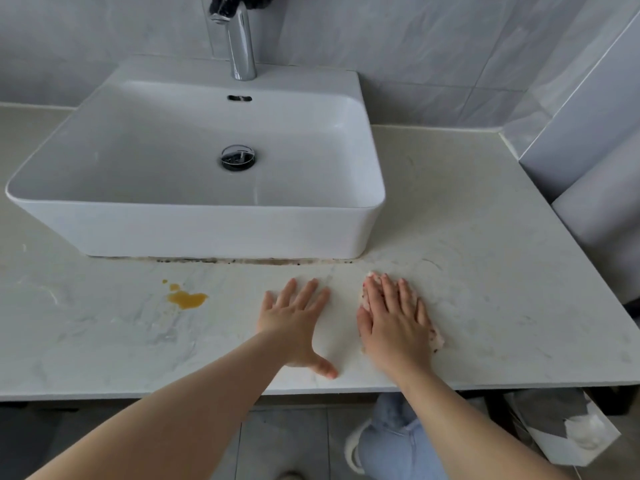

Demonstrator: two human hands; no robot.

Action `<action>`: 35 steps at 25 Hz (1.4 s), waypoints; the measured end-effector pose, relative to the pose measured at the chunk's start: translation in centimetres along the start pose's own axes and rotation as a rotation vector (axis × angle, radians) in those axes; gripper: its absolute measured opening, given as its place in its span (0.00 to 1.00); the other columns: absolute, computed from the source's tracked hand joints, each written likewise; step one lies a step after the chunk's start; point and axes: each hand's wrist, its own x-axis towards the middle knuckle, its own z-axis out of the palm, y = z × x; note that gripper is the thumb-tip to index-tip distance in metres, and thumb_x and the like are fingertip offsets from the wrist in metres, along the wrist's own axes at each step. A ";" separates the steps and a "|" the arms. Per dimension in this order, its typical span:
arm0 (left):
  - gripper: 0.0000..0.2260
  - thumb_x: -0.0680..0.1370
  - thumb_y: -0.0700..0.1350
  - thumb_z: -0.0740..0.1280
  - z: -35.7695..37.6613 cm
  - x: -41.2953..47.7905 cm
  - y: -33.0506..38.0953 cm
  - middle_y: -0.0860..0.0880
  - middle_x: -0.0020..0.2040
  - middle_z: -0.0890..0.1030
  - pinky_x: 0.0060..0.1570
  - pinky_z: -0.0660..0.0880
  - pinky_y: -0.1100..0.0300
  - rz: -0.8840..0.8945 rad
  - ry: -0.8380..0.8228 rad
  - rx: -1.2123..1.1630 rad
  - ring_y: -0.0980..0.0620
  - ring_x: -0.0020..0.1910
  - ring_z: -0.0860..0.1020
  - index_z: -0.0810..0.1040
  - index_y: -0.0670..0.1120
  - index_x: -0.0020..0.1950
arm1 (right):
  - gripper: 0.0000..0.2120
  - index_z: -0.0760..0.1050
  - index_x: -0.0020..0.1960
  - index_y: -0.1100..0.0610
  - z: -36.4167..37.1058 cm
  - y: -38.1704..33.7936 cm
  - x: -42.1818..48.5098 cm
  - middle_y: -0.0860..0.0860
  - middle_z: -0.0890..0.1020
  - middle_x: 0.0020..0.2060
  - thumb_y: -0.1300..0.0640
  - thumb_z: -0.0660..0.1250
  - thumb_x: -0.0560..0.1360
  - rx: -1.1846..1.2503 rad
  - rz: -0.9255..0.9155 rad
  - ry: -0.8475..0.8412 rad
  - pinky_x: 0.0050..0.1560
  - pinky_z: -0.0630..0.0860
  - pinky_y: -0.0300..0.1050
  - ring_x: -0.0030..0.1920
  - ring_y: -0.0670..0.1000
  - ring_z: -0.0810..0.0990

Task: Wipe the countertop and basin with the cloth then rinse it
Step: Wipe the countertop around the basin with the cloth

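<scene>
Hands both lie flat on the pale marble-look stone countertop (485,237), in front of the white rectangular ceramic basin (207,230). Right hand (394,323) is palm-down, fingers straight, pressing the small whitish speckled cloth (437,337). Nothing curls round it; only edges of cloth show past the fingertips and the outer side of the palm. Left hand (294,323) is spread on bare stone just beside, holding nothing.

Risks, as judged:
- Cloth is pinned by pressure alone, so a fast stroke could bunch it or let it slide out from under the palm.
- Orange-yellow liquid spill (187,298) sits well to the left. One long pass through it would likely smear it, and a loaded cloth could carry colour into the basin.
- Dark speckled grime line (242,260) at the basin's foot is narrow, and a flat hand probably skims over it.
- Basin looks not yet wiped, and the rinse under the chrome tap (240,46) is pending.
</scene>
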 end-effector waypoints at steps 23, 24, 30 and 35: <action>0.59 0.57 0.75 0.65 1.4 -0.6 -1.2 0.58 0.76 0.37 0.70 0.37 0.52 0.011 0.178 -0.130 0.54 0.74 0.35 0.37 0.53 0.76 | 0.29 0.61 0.73 0.47 0.3 -2.1 1.6 0.48 0.65 0.72 0.40 0.41 0.76 -0.034 -0.297 -0.067 0.70 0.51 0.54 0.73 0.56 0.61; 0.60 0.57 0.76 0.65 1.3 -0.7 -1.3 0.57 0.76 0.36 0.70 0.37 0.53 0.008 0.181 -0.126 0.54 0.74 0.35 0.36 0.52 0.76 | 0.31 0.59 0.73 0.46 0.0 -1.0 3.2 0.47 0.62 0.74 0.39 0.39 0.74 -0.008 -0.221 -0.046 0.71 0.48 0.55 0.75 0.55 0.56; 0.60 0.53 0.80 0.51 1.1 -2.6 -5.2 0.54 0.76 0.34 0.70 0.37 0.46 -0.123 0.130 -0.042 0.51 0.74 0.34 0.35 0.52 0.75 | 0.26 0.67 0.69 0.49 0.3 -3.3 -0.8 0.51 0.69 0.70 0.42 0.48 0.75 -0.015 -0.342 0.011 0.69 0.50 0.56 0.71 0.58 0.64; 0.57 0.60 0.76 0.62 0.2 -2.9 -5.4 0.55 0.76 0.35 0.66 0.31 0.36 -0.129 0.030 0.014 0.51 0.74 0.35 0.35 0.51 0.75 | 0.23 0.71 0.65 0.46 -0.8 -1.8 4.3 0.52 0.73 0.62 0.44 0.52 0.73 0.094 -0.170 0.105 0.64 0.57 0.55 0.63 0.59 0.71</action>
